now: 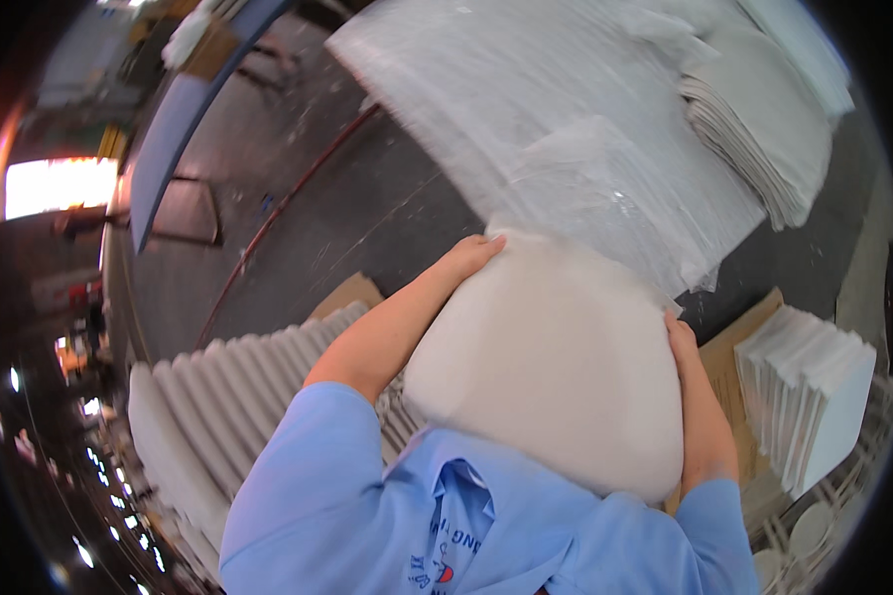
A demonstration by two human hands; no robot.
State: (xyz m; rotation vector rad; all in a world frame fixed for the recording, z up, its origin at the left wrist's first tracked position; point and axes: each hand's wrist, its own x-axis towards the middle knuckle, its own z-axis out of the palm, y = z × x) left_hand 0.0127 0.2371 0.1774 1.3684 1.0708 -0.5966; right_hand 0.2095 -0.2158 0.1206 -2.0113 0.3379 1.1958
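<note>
A cream padded seat cushion [556, 357] with rounded corners lies against my front, held between both arms. My left hand [478, 254] grips its far left corner, thumb on the top face and the other fingers hidden beneath. At the far right corner, my right hand [677, 332] is closed on the edge, with most of its fingers out of sight. Just beyond the cushion's far edge are clear plastic sheets or bags [605, 169], spread over a wide flat surface. Whether the cushion touches the plastic I cannot tell.
Several similar pale cushions [238, 387] stand in a row at the left. A folded cream pile [764, 119] sits at the far right of the plastic. Nearer on the right are white stacked panels [809, 387] beside cardboard [734, 377]. A blue-edged table [184, 119] stands far left.
</note>
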